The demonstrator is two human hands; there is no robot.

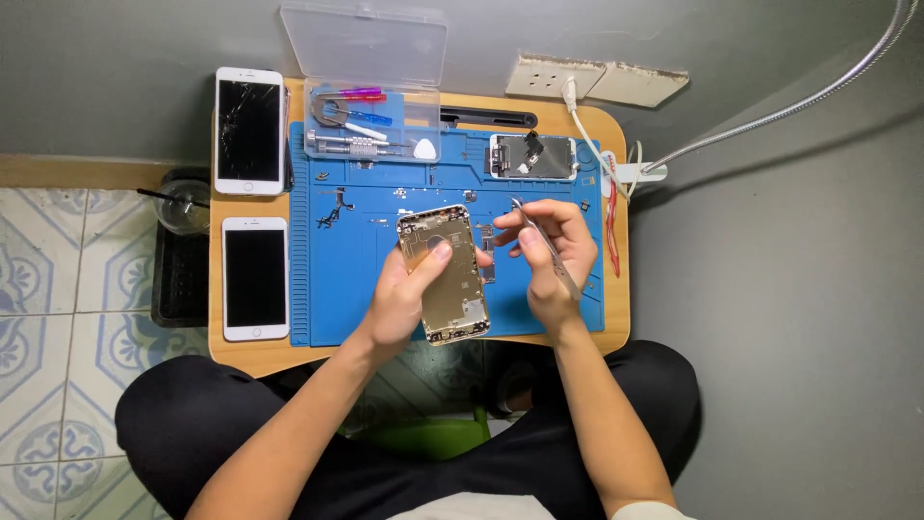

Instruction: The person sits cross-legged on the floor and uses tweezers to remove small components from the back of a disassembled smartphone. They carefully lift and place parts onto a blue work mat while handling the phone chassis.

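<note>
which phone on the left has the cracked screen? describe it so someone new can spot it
Start at the small wooden table with the blue work mat. Two white phones lie on the bare wood left of the mat, one behind the other. The cracked phone is the far one, beside the clear plastic tool box; its dark glass shows pale fracture lines, while the near phone is plain black.

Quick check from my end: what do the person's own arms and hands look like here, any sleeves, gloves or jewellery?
Both arms are bare from wrist to past the elbow. The left hand and right hand wear no gloves, and no rings, watch or wristband show. A pale short sleeve edge appears at the right upper arm by the frame's bottom edge. Nothing is taped or marked on either forearm.
</note>
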